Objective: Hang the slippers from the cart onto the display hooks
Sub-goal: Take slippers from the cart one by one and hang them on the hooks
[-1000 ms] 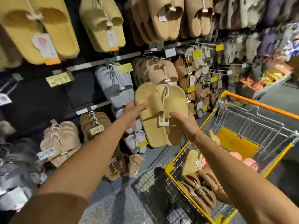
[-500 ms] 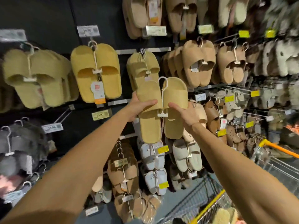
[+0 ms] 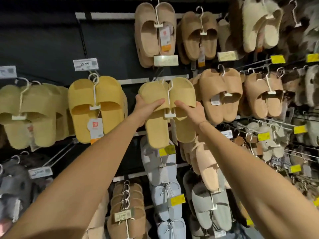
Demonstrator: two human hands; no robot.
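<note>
Left hand (image 3: 145,107) and right hand (image 3: 195,110) each grip one side of a yellow slipper pair (image 3: 165,107), raised against the display wall. Hanging is underway; next, its white hanger hook (image 3: 170,87) must catch the peg.

Legible text: one white price label (image 3: 85,64) mounted above the hook carrying the yellow slippers (image 3: 96,107) reads "15.90". A white swing tag (image 3: 95,127) hanging from that pair bears a red square logo; its characters cannot be made out. The yellow shelf tags (image 3: 277,59) and the remaining price labels are too blurred to read.
</note>
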